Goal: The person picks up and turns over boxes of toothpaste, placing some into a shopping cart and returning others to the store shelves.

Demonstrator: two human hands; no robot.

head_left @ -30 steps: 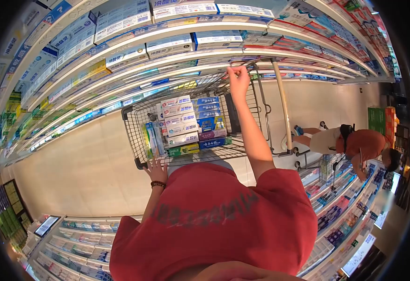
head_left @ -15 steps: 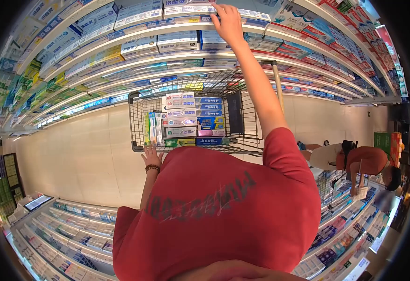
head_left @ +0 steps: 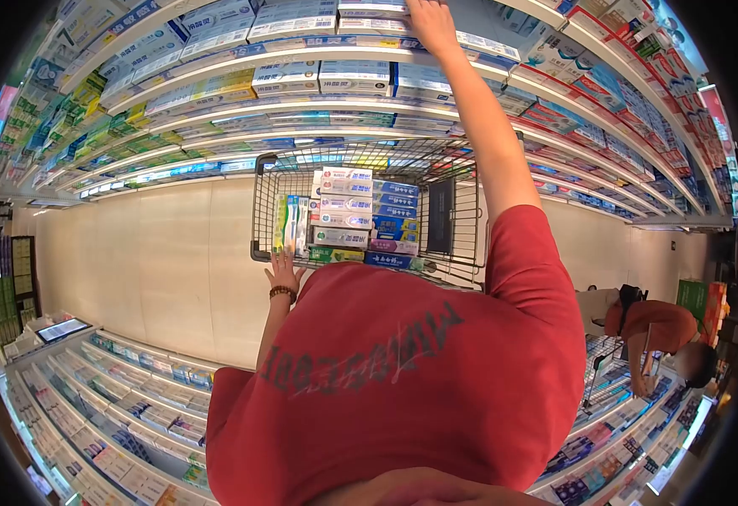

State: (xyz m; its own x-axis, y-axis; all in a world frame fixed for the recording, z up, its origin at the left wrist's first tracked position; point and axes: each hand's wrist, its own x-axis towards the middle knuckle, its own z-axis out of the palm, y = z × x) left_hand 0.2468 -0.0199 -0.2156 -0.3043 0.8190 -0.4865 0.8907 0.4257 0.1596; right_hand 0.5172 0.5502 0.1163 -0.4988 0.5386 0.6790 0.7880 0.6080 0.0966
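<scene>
My right hand (head_left: 433,25) reaches up to the toothpaste boxes (head_left: 375,24) on the upper shelf. Its fingers look stretched out, and the tips run to the top edge of the view; no box is seen lifted in it. Down by the cart's near left corner, my left hand (head_left: 283,270) has its fingers spread, with a beaded bracelet at the wrist. Those fingertips are close to the wire rim of the shopping cart (head_left: 259,211). Inside the cart are stacked white toothpaste boxes (head_left: 345,207), blue boxes (head_left: 397,202) and upright toothbrush packs (head_left: 291,223).
Shelves of toothpaste (head_left: 352,80) curve along the far side, with red boxes (head_left: 596,93) to the right. More shelves (head_left: 133,422) stand behind me. At the right, another person (head_left: 651,329) bends beside a second cart (head_left: 601,363). Pale floor (head_left: 192,261) stretches left.
My right hand has reached farther forward over the upper shelf. The cart and shelves have shifted rightward in view, and my left hand now overlaps the cart's corner. The other person has bent lower.
</scene>
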